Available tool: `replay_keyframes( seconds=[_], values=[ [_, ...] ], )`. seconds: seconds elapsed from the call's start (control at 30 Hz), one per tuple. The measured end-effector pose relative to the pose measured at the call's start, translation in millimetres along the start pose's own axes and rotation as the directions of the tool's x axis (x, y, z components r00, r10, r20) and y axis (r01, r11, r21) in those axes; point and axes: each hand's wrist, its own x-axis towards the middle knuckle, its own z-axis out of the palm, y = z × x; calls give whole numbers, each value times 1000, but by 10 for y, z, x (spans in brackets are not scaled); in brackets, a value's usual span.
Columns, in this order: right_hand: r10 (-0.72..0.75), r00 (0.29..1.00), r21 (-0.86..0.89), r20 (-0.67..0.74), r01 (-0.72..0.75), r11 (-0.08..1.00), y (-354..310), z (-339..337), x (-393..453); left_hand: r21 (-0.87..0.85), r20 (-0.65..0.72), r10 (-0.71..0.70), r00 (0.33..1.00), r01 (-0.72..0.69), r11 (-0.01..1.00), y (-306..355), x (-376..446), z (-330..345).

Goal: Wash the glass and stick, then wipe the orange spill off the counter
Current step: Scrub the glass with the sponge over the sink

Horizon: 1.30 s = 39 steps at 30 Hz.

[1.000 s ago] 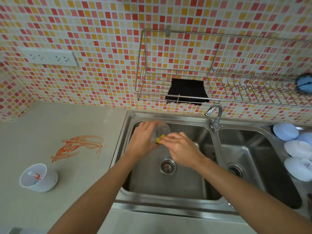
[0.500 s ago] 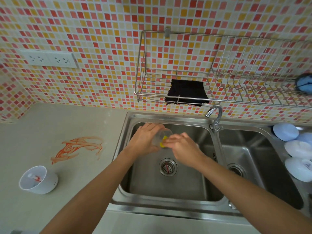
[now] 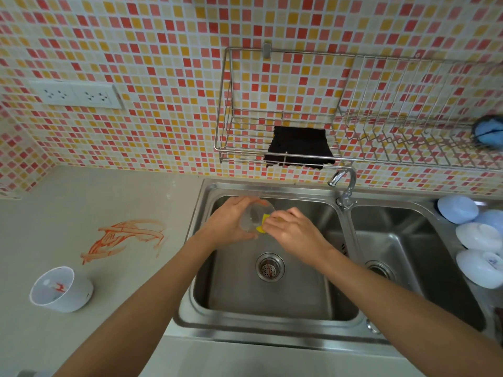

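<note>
Over the left basin of the steel sink (image 3: pixel 201 268), my left hand (image 3: pixel 228 224) grips a clear glass (image 3: pixel 251 216) tilted on its side, mouth towards the right. My right hand (image 3: pixel 294 229) pinches a yellow sponge (image 3: pixel 262 227) pressed at the rim of the glass. The orange spill (image 3: pixel 128 235) is smeared on the beige counter (image 3: pixel 81 202) left of the sink. The stick is not clearly visible.
A white cup (image 3: pixel 61 289) with orange traces inside stands on the counter at the front left. The tap (image 3: pixel 344 183) sits between the basins. A black cloth (image 3: pixel 299 148) hangs in the wall rack (image 3: pixel 245 153). Pale upturned bowls (image 3: pixel 476 235) line the right edge.
Both hands stay over the left basin. The sponge has shifted slightly at the mouth of the glass, and the glass has turned a little in my left hand.
</note>
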Motion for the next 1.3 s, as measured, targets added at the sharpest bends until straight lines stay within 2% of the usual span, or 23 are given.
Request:
replay_keyframes(
  seconds=[0.1, 0.2, 0.4, 0.53, 0.63, 0.7, 0.8, 0.87, 0.93, 1.03, 1.1, 1.13, 1.2, 1.3],
  values=[
    [31, 993, -29, -113, -34, 999, -47, -14, 8, -66, -15, -26, 1000, 25, 998, 14, -29, -32],
    [81, 981, -37, -177, -89, 995, -95, -2, 11, -34, -68, -73, 995, 71, 997, 47, -82, 21],
    [162, 965, 100, -206, -144, 984, -225, 16, 53, 140, -320, -87, 943, 138, 980, 173, -125, 142],
    [155, 981, 228, -112, -127, 965, -229, -40, 24, 165, -260, -61, 964, 107, 981, 94, -110, 82],
    [153, 988, 262, -33, -139, 955, -269, -12, -27, 197, -159, -21, 987, 52, 979, 61, -109, -3],
    [32, 999, 162, -1, -31, 986, -202, 5, -35, 209, -76, 25, 997, -8, 978, 78, -118, -24],
    [-147, 988, -112, 48, 152, 982, 29, -106, 14, 182, -14, 63, 998, -59, 982, 169, -109, -39],
    [-127, 992, -170, 14, 127, 977, 126, -211, 57, 169, -23, 43, 999, -38, 985, 220, -53, -90],
    [-28, 1000, -123, -15, 26, 992, 69, -249, 79, 171, -31, 42, 999, -37, 985, 222, 10, -151],
    [164, 985, 188, 60, -172, 967, -124, -124, 37, 200, 0, 44, 999, -44, 979, 206, 31, -194],
    [172, 973, 304, 151, -211, 929, -131, -80, 13, 200, 29, 33, 999, -38, 979, 198, -14, -162],
    [140, 979, 294, 150, -180, 939, -100, -106, 22, 191, 37, 34, 999, -40, 981, 196, -34, -143],
    [39, 997, 150, 73, -50, 987, -18, -205, 62, 173, 33, 43, 999, -48, 984, 205, -34, -134],
    [53, 998, 28, -18, -52, 998, 7, -279, 124, 162, 11, 45, 999, -46, 986, 222, 21, -200]
  ],
)
